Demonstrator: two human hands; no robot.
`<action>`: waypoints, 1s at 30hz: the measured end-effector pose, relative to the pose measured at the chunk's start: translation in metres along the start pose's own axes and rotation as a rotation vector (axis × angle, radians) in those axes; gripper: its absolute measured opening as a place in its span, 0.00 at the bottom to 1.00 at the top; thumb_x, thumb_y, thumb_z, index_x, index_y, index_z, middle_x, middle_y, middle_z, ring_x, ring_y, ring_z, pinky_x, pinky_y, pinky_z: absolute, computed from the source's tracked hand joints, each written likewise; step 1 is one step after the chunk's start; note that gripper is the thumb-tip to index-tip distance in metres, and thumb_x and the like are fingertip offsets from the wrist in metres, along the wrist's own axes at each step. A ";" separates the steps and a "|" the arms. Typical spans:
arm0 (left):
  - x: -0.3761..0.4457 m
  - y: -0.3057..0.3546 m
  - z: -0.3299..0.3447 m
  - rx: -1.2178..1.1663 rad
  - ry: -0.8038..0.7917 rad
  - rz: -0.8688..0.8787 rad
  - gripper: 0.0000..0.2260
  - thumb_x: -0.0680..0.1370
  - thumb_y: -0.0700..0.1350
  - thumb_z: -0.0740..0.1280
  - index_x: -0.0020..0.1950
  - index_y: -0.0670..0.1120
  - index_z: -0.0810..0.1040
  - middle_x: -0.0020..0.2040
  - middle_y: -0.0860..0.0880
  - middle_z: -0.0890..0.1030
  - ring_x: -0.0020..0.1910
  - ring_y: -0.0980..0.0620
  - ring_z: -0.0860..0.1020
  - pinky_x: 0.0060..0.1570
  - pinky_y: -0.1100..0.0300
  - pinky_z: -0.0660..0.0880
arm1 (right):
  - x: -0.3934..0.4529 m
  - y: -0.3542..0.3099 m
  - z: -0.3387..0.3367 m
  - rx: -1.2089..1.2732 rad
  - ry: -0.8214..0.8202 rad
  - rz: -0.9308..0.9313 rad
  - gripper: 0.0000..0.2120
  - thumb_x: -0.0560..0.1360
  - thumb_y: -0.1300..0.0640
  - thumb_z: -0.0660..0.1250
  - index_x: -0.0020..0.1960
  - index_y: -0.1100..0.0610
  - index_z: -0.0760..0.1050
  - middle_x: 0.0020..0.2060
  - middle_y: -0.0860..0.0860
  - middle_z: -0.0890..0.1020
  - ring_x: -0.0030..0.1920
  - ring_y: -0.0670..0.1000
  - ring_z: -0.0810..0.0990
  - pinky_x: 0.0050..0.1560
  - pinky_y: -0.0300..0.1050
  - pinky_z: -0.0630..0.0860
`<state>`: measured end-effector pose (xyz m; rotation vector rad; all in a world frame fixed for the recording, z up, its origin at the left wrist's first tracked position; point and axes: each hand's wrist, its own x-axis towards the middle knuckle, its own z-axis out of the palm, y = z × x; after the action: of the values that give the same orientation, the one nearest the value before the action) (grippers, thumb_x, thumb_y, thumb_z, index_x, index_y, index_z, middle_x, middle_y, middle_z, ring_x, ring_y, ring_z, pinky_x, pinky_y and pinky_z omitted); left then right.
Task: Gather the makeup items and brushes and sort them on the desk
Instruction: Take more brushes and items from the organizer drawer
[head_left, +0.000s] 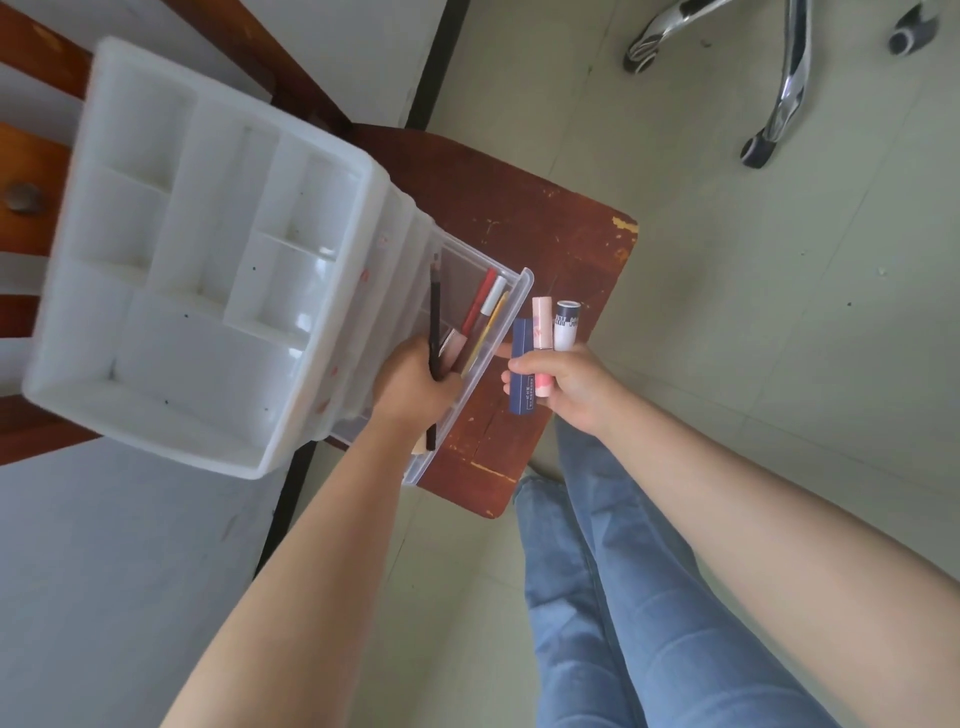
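Note:
A white plastic organizer (171, 249) with several open-top compartments stands on a brown wooden stool (545, 223). Its clear bottom drawer (498, 332) is pulled out. My left hand (415, 384) reaches into the drawer and grips a bundle of pencils and pens: a dark pencil (434, 322), a red pen (479, 301), a white-capped pen (493, 296) and a yellow one (491, 332). My right hand (571, 389), just right of the drawer, holds three tubes upright: a dark blue one (522, 374), a pink one (542, 325) and a white one with a dark band (565, 325).
The stool stands on a pale tiled floor. A chrome chair base with castors (779, 78) is at the top right. A white surface with a dark edge (130, 545) lies at the left. My legs in blue jeans (623, 597) are below the stool.

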<state>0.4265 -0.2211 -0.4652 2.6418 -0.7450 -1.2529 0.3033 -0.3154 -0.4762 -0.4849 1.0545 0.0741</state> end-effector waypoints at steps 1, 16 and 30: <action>0.001 0.004 -0.001 -0.034 -0.026 -0.007 0.07 0.74 0.40 0.65 0.41 0.44 0.67 0.30 0.53 0.67 0.32 0.52 0.69 0.28 0.64 0.62 | -0.001 0.000 0.000 -0.004 -0.005 -0.002 0.13 0.73 0.72 0.61 0.46 0.55 0.72 0.42 0.51 0.80 0.29 0.44 0.80 0.36 0.39 0.79; 0.020 0.014 -0.019 -0.190 -0.429 -0.064 0.07 0.72 0.35 0.67 0.38 0.42 0.71 0.34 0.47 0.70 0.32 0.55 0.68 0.30 0.71 0.67 | -0.016 -0.015 0.040 -1.098 0.242 -0.195 0.11 0.68 0.63 0.68 0.49 0.58 0.72 0.42 0.54 0.77 0.43 0.55 0.76 0.39 0.43 0.70; 0.005 0.004 -0.016 -0.171 -0.341 0.007 0.16 0.71 0.33 0.66 0.31 0.45 0.62 0.29 0.50 0.65 0.28 0.56 0.65 0.22 0.73 0.64 | -0.013 -0.036 0.012 -2.041 -0.095 -0.571 0.15 0.69 0.71 0.60 0.54 0.65 0.71 0.57 0.58 0.75 0.64 0.56 0.66 0.50 0.48 0.71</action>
<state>0.4397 -0.2291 -0.4572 2.3176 -0.6539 -1.7069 0.3169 -0.3401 -0.4475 -2.5384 0.3481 0.6778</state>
